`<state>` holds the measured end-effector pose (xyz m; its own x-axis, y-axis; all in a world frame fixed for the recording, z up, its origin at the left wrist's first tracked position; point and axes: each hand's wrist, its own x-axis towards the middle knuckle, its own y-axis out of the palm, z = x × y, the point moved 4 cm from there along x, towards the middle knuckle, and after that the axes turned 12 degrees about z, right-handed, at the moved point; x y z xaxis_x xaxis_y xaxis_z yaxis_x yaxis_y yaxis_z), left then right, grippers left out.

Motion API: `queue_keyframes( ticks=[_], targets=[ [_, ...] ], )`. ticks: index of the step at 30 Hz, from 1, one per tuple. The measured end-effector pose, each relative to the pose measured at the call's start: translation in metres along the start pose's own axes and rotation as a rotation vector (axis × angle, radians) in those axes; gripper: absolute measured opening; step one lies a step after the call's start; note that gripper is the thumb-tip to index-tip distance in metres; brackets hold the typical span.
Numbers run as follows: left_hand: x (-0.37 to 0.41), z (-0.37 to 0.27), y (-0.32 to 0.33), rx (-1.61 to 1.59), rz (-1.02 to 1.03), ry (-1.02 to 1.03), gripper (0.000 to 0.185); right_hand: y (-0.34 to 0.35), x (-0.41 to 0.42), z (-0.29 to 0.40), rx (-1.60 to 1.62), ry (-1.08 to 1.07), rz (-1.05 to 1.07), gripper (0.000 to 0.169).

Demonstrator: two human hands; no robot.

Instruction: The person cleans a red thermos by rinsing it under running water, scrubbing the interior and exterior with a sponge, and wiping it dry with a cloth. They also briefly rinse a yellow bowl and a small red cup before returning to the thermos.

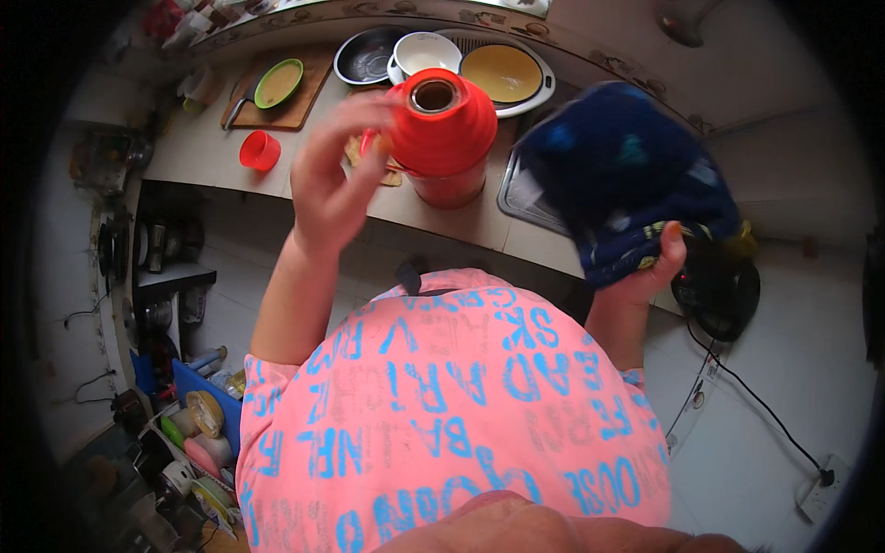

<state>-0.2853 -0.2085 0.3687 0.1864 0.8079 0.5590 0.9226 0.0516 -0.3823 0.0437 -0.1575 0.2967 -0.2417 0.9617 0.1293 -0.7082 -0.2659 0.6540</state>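
A red thermos flask point(446, 142) with an uncapped round mouth stands upright near the counter's front edge. Blurred, my left hand point(335, 173) is beside its handle on the left, fingers curved and apart; whether they touch the flask cannot be told. On the right, my right hand point(653, 266) grips a dark blue patterned cloth point(622, 173), which hangs partly over the sink area. A red cup point(260, 151) sits on the counter to the left of my left hand. Part of a tan cloth or mat point(392, 177) shows behind the flask's handle.
A wooden cutting board point(314, 83) holds a knife point(238, 110) and a green-rimmed strainer or dish point(279, 83). Behind the flask are a dark metal bowl point(366, 59), a white bowl point(425, 52) and a yellow-lined basin point(503, 72). A black corded appliance point(722, 290) stands at right.
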Motion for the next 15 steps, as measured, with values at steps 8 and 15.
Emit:
queue_keyframes(
  ticks=[8, 15],
  targets=[
    [0.025, 0.11, 0.042, 0.293, -0.278, -0.397, 0.053, 0.056, 0.041, -0.084, -1.091, -0.473, 0.526, 0.108],
    [0.012, 0.127, 0.044, -0.047, -0.319, -0.32, 0.04, 0.061, 0.081, -0.135, -0.937, -0.429, 0.304, 0.064]
  ],
)
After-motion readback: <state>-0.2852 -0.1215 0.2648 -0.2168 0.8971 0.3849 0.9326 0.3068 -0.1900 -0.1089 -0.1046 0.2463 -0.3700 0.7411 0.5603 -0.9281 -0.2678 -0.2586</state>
